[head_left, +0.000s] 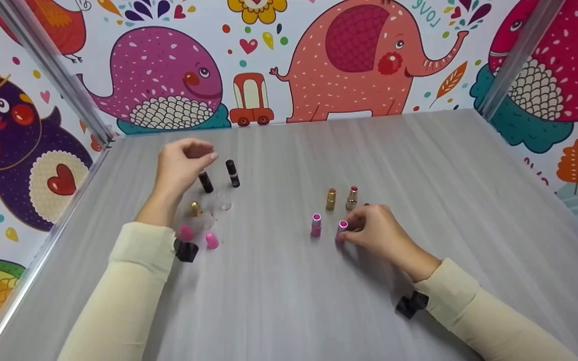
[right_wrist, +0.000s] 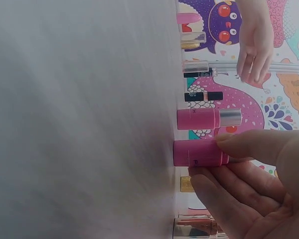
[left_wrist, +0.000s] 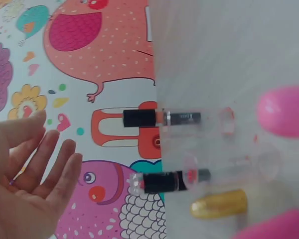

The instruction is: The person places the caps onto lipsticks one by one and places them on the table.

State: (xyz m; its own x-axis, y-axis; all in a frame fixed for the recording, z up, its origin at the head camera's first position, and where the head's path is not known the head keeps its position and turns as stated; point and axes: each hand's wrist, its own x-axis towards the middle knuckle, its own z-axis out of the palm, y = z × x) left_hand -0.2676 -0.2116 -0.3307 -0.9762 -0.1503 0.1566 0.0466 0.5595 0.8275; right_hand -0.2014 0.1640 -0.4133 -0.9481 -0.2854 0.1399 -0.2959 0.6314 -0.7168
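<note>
My right hand (head_left: 377, 228) pinches an uncapped pink lipstick (right_wrist: 197, 153) between thumb and fingers, its base down at the tabletop. Just left of it stands a second uncapped pink lipstick (head_left: 316, 225). Two gold-toned lipsticks, one duller gold (head_left: 330, 200) and one shinier (head_left: 352, 198), stand behind with red tips showing. My left hand (head_left: 181, 163) hovers with loosely bent fingers and holds nothing, as the left wrist view shows. Close by it, two slim black lipstick tubes (head_left: 233, 174) stand upright. One is partly covered by that hand in the head view.
In front of the black tubes are clear caps (head_left: 225, 202), a gold cap (head_left: 195, 208) and two pink caps, one (head_left: 211, 240) beside the left sleeve. The grey wood-grain table (head_left: 269, 301) meets cartoon-printed walls (head_left: 264, 50) at its back and sides.
</note>
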